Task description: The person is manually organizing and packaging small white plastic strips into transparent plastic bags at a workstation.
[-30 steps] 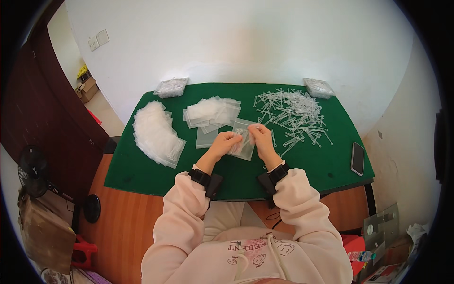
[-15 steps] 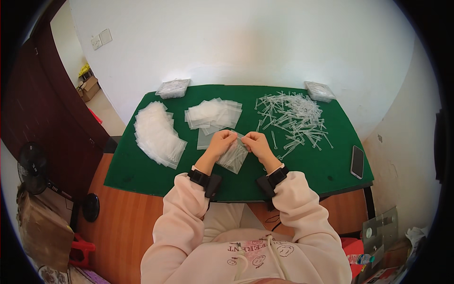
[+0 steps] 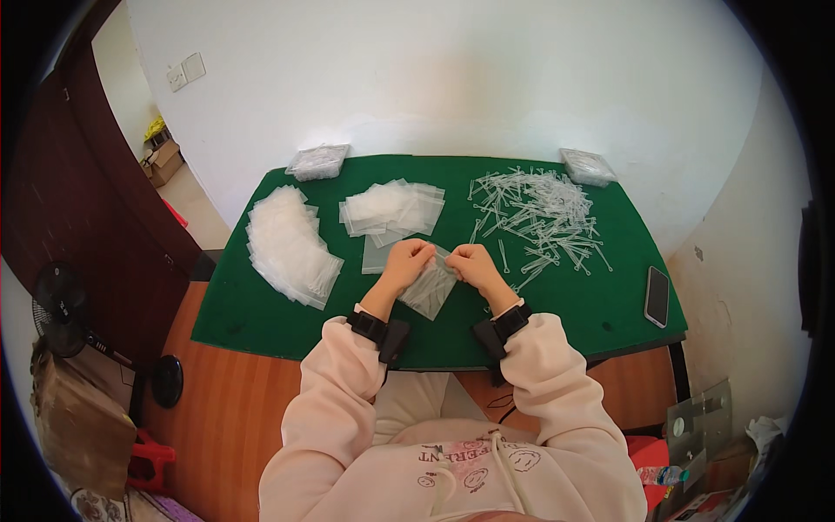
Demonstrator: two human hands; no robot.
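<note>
Clear bag [image 3: 432,287] — pinched at its top by left hand [image 3: 407,264] and right hand [image 3: 474,263] | filled stack [image 3: 291,244] at 9 o'clock — loose plastic sticks [image 3: 539,217] at 2 o'clock, judged partway.

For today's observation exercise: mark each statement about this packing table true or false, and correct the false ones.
1. Both hands hold one small clear bag between them. True.
2. The phone lies at the table's left edge. False: it lies at the right edge.
3. The loose white plastic sticks are spread on the right of the green table. True.
4. The right hand rests on the fanned stack of bags. False: that stack lies far left, untouched.
</note>
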